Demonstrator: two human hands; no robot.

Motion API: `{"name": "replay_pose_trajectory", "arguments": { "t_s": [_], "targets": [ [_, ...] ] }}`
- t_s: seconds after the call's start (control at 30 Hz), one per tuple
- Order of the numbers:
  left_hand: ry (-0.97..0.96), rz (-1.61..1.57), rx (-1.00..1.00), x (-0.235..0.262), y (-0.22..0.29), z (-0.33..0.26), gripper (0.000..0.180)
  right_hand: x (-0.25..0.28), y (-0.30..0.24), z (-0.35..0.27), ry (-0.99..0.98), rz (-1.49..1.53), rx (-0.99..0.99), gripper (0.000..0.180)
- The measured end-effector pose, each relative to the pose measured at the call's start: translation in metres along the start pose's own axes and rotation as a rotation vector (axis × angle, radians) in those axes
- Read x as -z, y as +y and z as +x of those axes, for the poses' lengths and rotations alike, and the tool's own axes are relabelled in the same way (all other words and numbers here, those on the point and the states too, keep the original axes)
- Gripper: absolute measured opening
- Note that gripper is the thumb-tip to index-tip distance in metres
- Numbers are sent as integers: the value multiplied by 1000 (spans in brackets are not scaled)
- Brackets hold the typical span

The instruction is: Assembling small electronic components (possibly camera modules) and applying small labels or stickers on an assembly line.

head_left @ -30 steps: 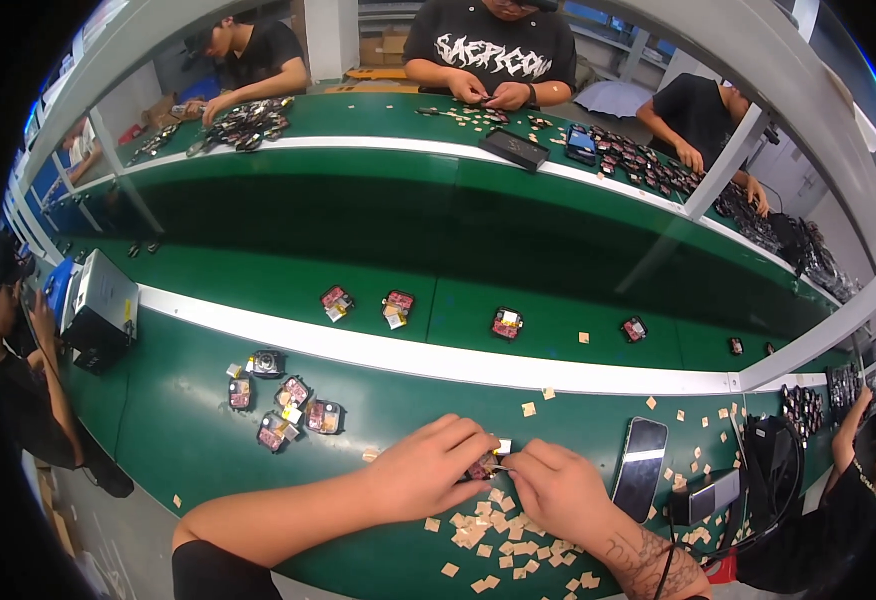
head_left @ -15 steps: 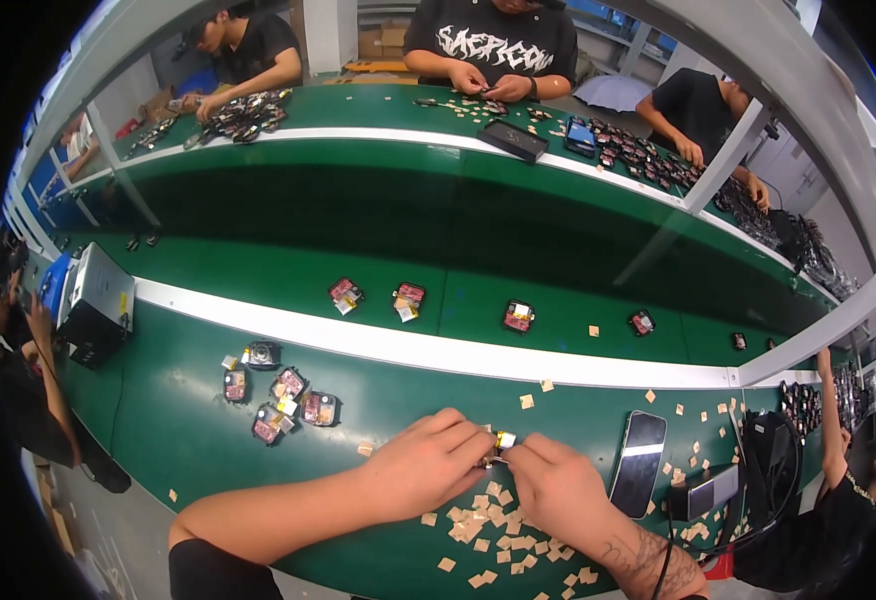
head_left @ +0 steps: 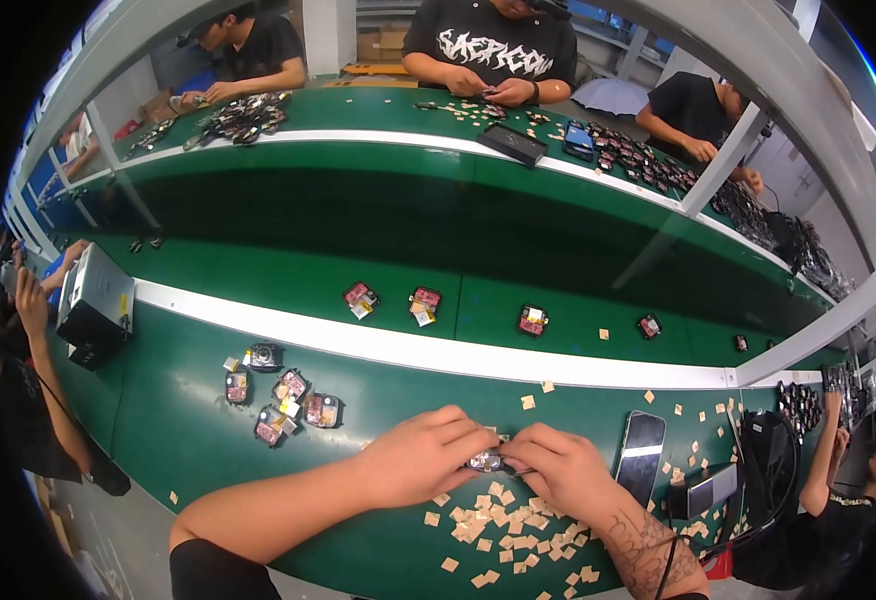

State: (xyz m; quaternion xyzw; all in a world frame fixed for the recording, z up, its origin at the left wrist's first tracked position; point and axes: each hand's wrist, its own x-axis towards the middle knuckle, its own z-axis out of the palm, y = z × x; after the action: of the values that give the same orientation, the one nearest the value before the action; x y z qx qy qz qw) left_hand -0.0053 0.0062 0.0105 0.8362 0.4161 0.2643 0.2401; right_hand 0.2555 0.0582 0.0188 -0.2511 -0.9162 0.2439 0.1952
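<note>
Four red-and-black units [head_left: 425, 306] on the green strip [head_left: 258, 265] beyond the white rail [head_left: 408, 350] sit farther right than half a second earlier, and the small device [head_left: 485, 460] between a worker's two bare hands now shows a silvery face where a yellow-and-white patch showed before. The device is just above the table [head_left: 188, 450] or touching it; the view does not settle which. It lies directly under the fingertips of the left hand [head_left: 423, 455], at that hand's right side, and just left of the fingertips of the right hand [head_left: 563, 475]. The left hand grasps the device, its fingers bent over the far side and partly hiding it. The right hand's thumb and fingers draw together at the device's right edge, though whether they grip the device itself or a thin piece beside it cannot be told. Just below the hands, loose tan squares [head_left: 473, 530] are scattered in a heap, some near the right wrist. Well apart to the left, five more units [head_left: 323, 411] form a cluster, several with red boards facing up. To the right of the right hand lie a dark-screened phone [head_left: 642, 455] and a grey-and-black box [head_left: 708, 490], with further tan squares around them. Across the way, a co-worker in a printed black shirt [head_left: 493, 50] handles a small piece with both hands, near a shallow black tray [head_left: 511, 143].
</note>
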Motion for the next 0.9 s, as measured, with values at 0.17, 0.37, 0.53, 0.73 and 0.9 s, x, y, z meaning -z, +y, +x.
{"name": "replay_pose_trajectory", "arguments": {
  "t_s": [0.17, 0.37, 0.53, 0.73, 0.9],
  "targets": [
    [-3, 99, -110, -2, -2, 0, 36, -7, -12, 4, 78, 316, -281, 23],
    [-21, 224, -152, -2, -1, -5, 30, 14, -2, 3, -46, 422, -316, 25],
    [-35, 361, -218, 0, 3, -5, 29, 16, -8, 4, -102, 383, -316, 29],
    [-8, 393, -236, -4, 1, -6, 30, 0, -24, 9, 13, 93, -227, 29],
    [8, 333, -183, -2, 1, -3, 31, -6, -24, 5, 63, 80, -196, 27]
  ]
}}
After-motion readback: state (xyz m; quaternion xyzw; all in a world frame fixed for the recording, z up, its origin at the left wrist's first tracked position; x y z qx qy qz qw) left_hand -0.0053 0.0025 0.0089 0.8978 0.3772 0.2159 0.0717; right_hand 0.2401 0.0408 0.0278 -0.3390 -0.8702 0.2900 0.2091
